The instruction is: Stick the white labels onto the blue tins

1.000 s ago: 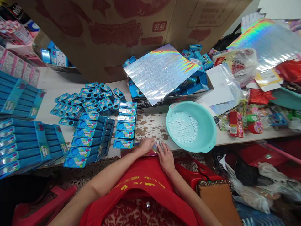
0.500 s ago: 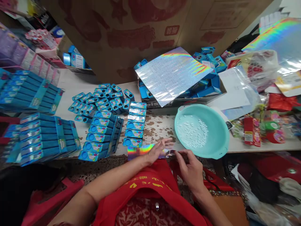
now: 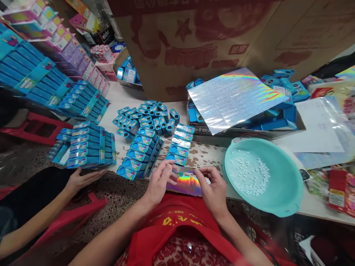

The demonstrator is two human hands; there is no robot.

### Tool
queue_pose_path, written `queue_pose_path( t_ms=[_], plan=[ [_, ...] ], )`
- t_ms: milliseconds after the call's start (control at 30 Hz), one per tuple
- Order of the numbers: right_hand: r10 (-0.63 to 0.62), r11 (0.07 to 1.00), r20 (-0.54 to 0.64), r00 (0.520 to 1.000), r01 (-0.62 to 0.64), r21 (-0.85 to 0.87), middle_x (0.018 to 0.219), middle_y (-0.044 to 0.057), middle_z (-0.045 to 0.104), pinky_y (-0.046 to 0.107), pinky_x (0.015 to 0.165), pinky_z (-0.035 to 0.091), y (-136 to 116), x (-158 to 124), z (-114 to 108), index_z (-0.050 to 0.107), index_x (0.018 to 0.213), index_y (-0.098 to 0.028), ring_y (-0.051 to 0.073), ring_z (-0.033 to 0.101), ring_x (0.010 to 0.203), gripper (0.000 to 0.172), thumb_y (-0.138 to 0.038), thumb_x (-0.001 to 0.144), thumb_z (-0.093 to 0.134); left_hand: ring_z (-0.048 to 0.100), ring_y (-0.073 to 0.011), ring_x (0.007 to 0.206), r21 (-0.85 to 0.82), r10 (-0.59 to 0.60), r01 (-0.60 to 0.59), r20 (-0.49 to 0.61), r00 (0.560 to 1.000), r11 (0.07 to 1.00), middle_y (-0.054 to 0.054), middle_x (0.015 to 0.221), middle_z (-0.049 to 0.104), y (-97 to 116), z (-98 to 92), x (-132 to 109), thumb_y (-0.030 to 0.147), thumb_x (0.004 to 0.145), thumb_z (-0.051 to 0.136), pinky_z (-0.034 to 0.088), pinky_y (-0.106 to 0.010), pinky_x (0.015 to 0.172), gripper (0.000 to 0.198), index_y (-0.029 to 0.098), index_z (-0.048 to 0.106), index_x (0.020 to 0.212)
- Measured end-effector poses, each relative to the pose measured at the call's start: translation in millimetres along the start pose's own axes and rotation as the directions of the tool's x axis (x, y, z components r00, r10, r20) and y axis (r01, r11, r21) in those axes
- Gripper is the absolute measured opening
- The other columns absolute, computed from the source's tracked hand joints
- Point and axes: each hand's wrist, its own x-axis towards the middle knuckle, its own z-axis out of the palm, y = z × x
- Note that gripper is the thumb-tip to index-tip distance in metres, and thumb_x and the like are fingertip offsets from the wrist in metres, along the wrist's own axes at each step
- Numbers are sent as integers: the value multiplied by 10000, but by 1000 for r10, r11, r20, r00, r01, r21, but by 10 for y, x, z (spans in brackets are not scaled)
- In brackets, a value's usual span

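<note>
Strip (image 3: 185,170): narrow, shiny, raised between the hands above the table's near edge. Right hand (image 3: 213,186): thumb and fingers pinch one end of it. Left hand (image 3: 160,183): at the other end, fingers bent; whether they grip the strip cannot be told. Foil (image 3: 186,184), rainbow-toned, lies below the hands, beside the red apron (image 3: 172,212). Table (image 3: 205,146): white paint, worn through in brown patches. Bowl (image 3: 285,177), turquoise, at right, holds white pellets (image 3: 251,177). Blue boxes (image 3: 179,149) stand in rows and clusters at left. Behind: a tray (image 3: 244,133) of similar boxes under a silver sheet (image 3: 235,98), and a large carton (image 3: 177,83). Floor (image 3: 119,201): speckled. At left, another person's hand (image 3: 83,181) is by a box bundle, palm and grip unclear.
</note>
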Motion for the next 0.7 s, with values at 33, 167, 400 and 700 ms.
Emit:
queue_pose_path(
  t_ms=[33,167,400,700],
  plan=[
    [-5,1000,6,1000,5,-2,693,-2,606,254,632,462,-27,0,12,582,747,-193,134,554,647,208,-395,784,616,620,-159,825,-61,13,-14,-13,1000,998,-95,1108,588,-10,-5,-9,602,836,418,544,-265,630,548,187,491,1186],
    [-15,1000,25,1000,15,-7,697,-10,605,253,638,452,-73,-19,66,589,751,-195,131,547,649,195,-384,778,633,614,-162,786,-108,4,3,67,998,994,-67,990,614,-28,49,13,573,713,618,523,-249,600,568,174,527,1106],
    [106,986,125,987,-120,115,939,58,622,317,765,458,38,-124,298,677,722,-202,197,578,910,214,-415,731,672,438,-90,546,309,37,-28,-23,999,951,42,576,484,-13,-190,-19,466,833,489,358,-204,530,352,170,495,644],
    [50,998,37,998,-49,-29,849,27,477,335,785,406,188,-81,614,715,685,-220,187,491,862,233,-447,713,673,420,-111,615,622,148,-88,-45,988,778,32,635,473,-55,-450,69,410,880,369,312,-223,584,328,185,465,661]
  ],
)
